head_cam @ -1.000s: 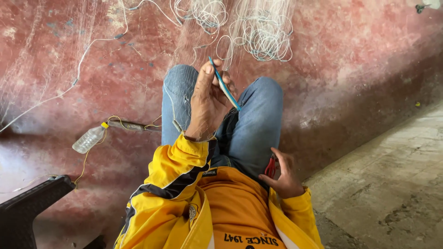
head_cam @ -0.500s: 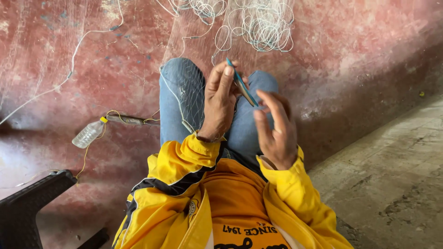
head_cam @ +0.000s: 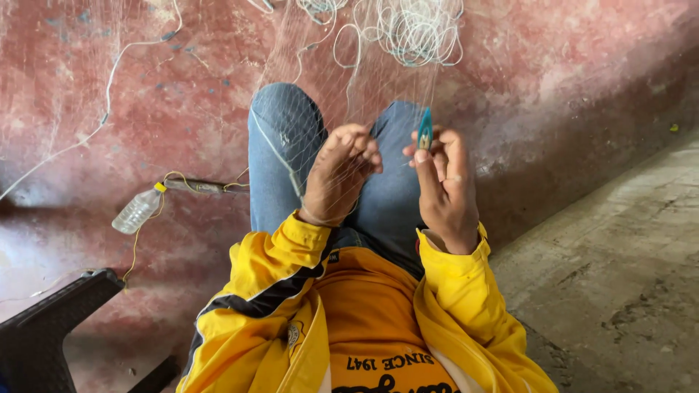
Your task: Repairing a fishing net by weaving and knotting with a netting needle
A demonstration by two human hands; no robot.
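I sit with blue-jeaned knees (head_cam: 291, 145) raised, in a yellow jacket. A fine white fishing net (head_cam: 364, 65) drapes over my knees, with coiled white cord (head_cam: 419, 29) bunched beyond them. My right hand (head_cam: 445, 191) pinches a small blue-green netting needle (head_cam: 424, 129) upright between thumb and fingers. My left hand (head_cam: 341, 173) is curled just left of it, fingers closed on net mesh. The two hands are a few centimetres apart above my lap.
The floor is worn red-painted concrete (head_cam: 109, 94), with a raised grey concrete strip (head_cam: 619, 276) at right. A clear plastic bottle (head_cam: 137, 211) tied to yellow string lies at left. A dark plastic stool edge (head_cam: 51, 320) is at lower left.
The needle passed from my left hand to my right hand. My right hand rose from my hip to in front of my knees. The left hand's fingers curled onto the mesh.
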